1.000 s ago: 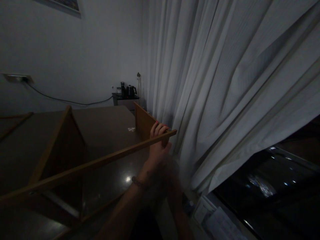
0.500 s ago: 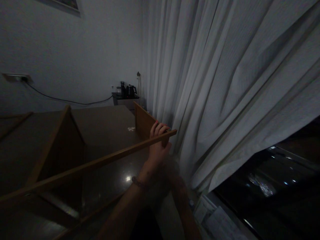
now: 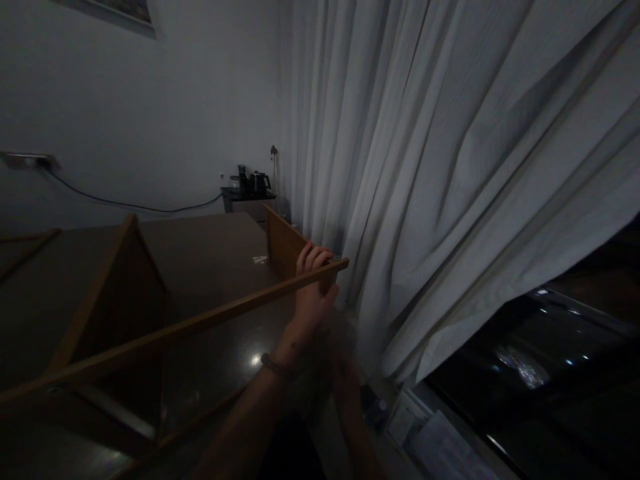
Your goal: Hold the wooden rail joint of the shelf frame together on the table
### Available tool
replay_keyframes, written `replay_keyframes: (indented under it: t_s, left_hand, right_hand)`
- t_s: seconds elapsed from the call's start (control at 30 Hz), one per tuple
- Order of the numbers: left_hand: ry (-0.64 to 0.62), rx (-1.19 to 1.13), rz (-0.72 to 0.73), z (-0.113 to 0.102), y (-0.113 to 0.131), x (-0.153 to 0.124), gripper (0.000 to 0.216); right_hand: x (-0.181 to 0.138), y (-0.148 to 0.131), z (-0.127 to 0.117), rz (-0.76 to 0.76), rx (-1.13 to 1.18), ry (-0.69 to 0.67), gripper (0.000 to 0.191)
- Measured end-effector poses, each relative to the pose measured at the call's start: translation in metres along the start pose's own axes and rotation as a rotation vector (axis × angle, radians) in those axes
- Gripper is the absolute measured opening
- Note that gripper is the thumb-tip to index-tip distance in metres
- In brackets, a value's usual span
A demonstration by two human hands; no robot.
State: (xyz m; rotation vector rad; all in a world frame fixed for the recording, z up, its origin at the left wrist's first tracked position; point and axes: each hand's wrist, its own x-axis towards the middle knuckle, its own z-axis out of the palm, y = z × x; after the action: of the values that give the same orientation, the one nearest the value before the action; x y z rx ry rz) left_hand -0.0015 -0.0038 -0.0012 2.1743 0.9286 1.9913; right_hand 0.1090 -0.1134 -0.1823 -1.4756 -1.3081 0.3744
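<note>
My left hand (image 3: 313, 283), with a bracelet at its wrist, is closed around the corner where a long wooden board (image 3: 220, 317) meets an upright wooden end panel (image 3: 285, 237). Its fingers curl over the top edge and the thumb lies on the near side. Below and a little right of it is my right hand (image 3: 344, 377), dark and smeared, so its fingers do not show clearly. A dark object (image 3: 373, 403) lies just right of that hand; its kind is too dim to tell. Another upright wooden panel (image 3: 120, 300) joins the board at the left.
The boards stand on a large brownish flat surface (image 3: 200, 247). White curtains (image 3: 380, 200) hang along the right. At the back a small cabinet (image 3: 247, 208) carries a black kettle (image 3: 259, 183). A cable (image 3: 125, 201) runs along the wall. Papers (image 3: 445, 443) lie low at the right.
My right hand has shifted slightly left, uncovering more of the dark object beside it. My left hand keeps its hold on the board's corner. The whole view has shifted slightly.
</note>
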Motion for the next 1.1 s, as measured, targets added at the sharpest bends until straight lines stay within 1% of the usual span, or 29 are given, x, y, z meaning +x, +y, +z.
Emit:
replay_keyframes:
  t_s: [0.07,0.2,0.33,0.5,0.6,0.7,0.8,0.9,1.0,1.1]
  left_hand:
    - [-0.003,0.011,0.0,0.0,-0.001,0.0,0.046]
    - [-0.006,0.022,0.01,-0.001,-0.002,0.0,0.044]
    - [-0.008,0.006,0.009,-0.001,-0.003,0.0,0.045]
    - [-0.014,-0.007,-0.008,0.0,-0.001,0.0,0.044]
    - [-0.014,0.005,-0.013,0.0,0.0,0.0,0.044]
    - [-0.015,0.007,-0.014,0.0,-0.001,0.0,0.045]
    - [-0.019,-0.012,-0.012,-0.001,-0.001,-0.001,0.044]
    - [-0.021,-0.024,-0.008,-0.001,-0.002,-0.001,0.045]
    - [-0.008,-0.019,0.004,0.0,-0.002,0.0,0.046]
    - [-0.005,-0.009,0.004,0.0,-0.002,-0.001,0.047]
  right_hand:
    - [0.002,-0.004,0.0,0.01,0.007,0.01,0.052]
    - [0.005,-0.007,-0.004,-0.032,-0.001,0.017,0.045]
    - [0.009,-0.001,-0.01,-0.139,-0.045,0.017,0.041]
    - [0.014,0.007,-0.019,-0.31,-0.106,-0.048,0.034]
    - [0.016,0.009,-0.024,-0.374,-0.13,-0.061,0.029]
    - [0.018,0.011,-0.026,-0.41,-0.141,-0.068,0.031]
    - [0.02,0.013,-0.023,-0.411,-0.145,-0.054,0.033]
    - [0.022,0.015,-0.017,-0.375,-0.146,-0.015,0.031]
    - [0.022,0.014,-0.009,-0.301,-0.146,0.054,0.031]
    - [0.017,0.01,-0.001,-0.193,-0.143,0.148,0.041]
